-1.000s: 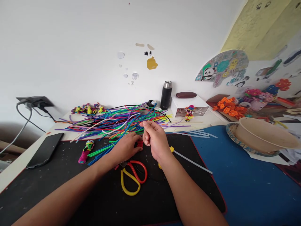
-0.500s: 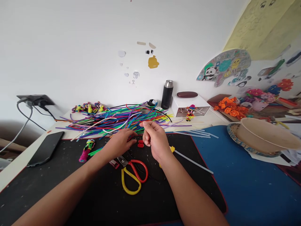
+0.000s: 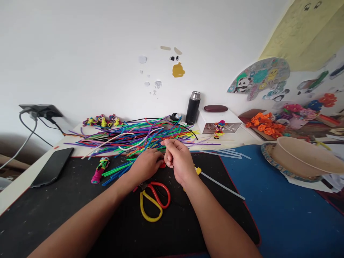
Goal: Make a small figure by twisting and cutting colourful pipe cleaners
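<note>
My left hand point(image 3: 148, 165) is low over the black mat, its fingers curled together beside a small red piece point(image 3: 162, 165); its fingertips are partly hidden, so I cannot make out what is in them. Close by on the right, my right hand point(image 3: 177, 157) is closed in a pinch, with its contents hidden. Scissors point(image 3: 151, 211) with one yellow and one red handle lie below my left hand, the blades mostly covered. Right of my right wrist is a yellow piece point(image 3: 198, 170) on a pale translucent stick point(image 3: 223, 185).
Colourful pipe cleaners point(image 3: 126, 138) are heaped behind my hands. A pink and green figure point(image 3: 100, 170) and a phone point(image 3: 53, 167) lie left. A black flask point(image 3: 192, 109), a white box point(image 3: 219, 120) with a small figure point(image 3: 219, 129), and a bowl point(image 3: 306, 154) stand right.
My left hand has moved right, closer to my right hand, and now covers most of the red pieces and scissor blades. My right hand keeps its closed pose.
</note>
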